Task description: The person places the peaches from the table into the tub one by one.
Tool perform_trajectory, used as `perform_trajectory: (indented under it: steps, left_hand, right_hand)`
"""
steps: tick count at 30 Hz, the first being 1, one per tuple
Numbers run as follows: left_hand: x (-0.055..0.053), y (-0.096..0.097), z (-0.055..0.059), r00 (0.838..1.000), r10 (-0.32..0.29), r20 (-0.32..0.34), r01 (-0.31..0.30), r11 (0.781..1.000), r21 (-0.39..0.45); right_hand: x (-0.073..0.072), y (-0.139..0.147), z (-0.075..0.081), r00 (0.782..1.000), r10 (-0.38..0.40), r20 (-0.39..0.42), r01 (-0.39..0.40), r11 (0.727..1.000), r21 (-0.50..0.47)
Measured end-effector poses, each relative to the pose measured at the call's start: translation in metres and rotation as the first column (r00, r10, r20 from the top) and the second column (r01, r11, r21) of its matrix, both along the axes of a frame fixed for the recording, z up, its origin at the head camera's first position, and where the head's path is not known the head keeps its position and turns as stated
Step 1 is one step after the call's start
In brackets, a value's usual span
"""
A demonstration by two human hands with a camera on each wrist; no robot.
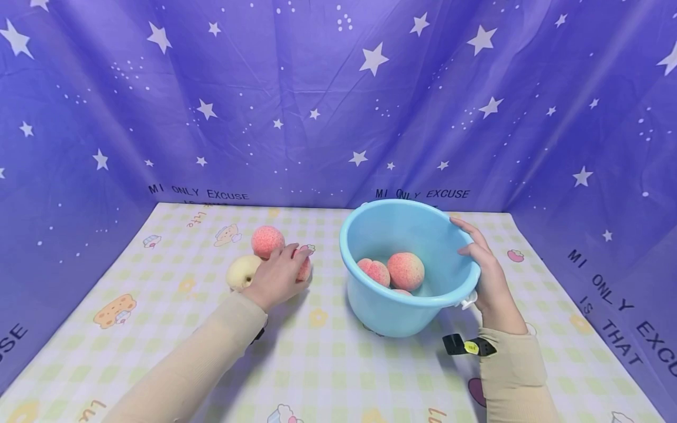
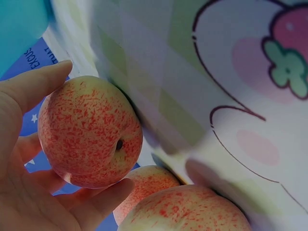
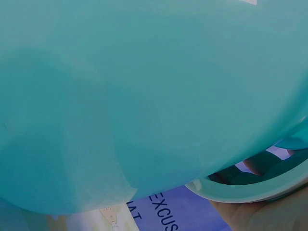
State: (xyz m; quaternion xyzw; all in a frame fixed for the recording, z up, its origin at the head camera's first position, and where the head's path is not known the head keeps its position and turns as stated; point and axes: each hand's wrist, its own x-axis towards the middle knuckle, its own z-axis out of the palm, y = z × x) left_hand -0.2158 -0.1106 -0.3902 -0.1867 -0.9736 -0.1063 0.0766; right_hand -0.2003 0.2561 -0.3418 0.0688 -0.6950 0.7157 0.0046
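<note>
My left hand [image 1: 280, 276] curls its fingers and thumb round a red-speckled peach [image 2: 91, 132], low over the table. Right beside it in the head view are a pink peach [image 1: 267, 239] and a pale yellow peach [image 1: 241, 271]. A light blue bucket [image 1: 383, 317] stands to the right, tilted a little. My right hand [image 1: 494, 288] grips its right rim, with fingertips over the edge. Inside the bucket lie a pink-and-yellow peach [image 1: 406, 271], a redder peach [image 1: 374, 272], and part of a third behind the near rim. The bucket's wall [image 3: 120, 106] fills most of the right wrist view.
A checked tablecloth [image 1: 317, 376] with cartoon prints covers the table. Purple curtains [image 1: 296, 88] with white stars rise at the back and both sides. A white handle joint [image 1: 468, 301] sticks out below the bucket's rim, near the right hand.
</note>
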Motion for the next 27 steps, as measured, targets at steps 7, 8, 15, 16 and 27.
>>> perform_trajectory:
  steps: [7, 8, 15, 16, 27]
  left_hand:
    - [-0.0003, -0.0004, -0.0027, 1.000, -0.009, -0.011, 0.009, 1.000, 0.003]
    - [-0.0002, -0.0003, -0.0030, 1.000, -0.010, -0.011, 0.010, 1.000, 0.004]
    - [0.0007, -0.0010, -0.0055, 1.000, -0.016, -0.026, 0.016, 1.000, 0.008]
    - [0.0008, -0.0013, -0.0058, 0.999, -0.016, -0.031, 0.016, 1.000, 0.008]
    - [0.0009, 0.0002, -0.0054, 0.997, -0.012, -0.076, 0.013, 1.000, 0.010]
  right_hand:
    - [-0.0005, -0.0002, -0.0003, 1.000, -0.001, -0.007, 0.001, 1.000, -0.008]
    - [-0.0004, -0.0002, -0.0003, 1.000, -0.001, -0.007, 0.001, 1.000, -0.008]
    - [-0.0002, -0.0005, -0.0002, 1.000, -0.003, -0.004, 0.003, 1.000, -0.004]
    - [-0.0003, -0.0007, -0.0001, 1.000, -0.003, -0.004, 0.003, 1.000, -0.006]
    - [-0.0004, -0.0006, -0.0003, 1.000, 0.006, -0.004, -0.006, 1.000, -0.025]
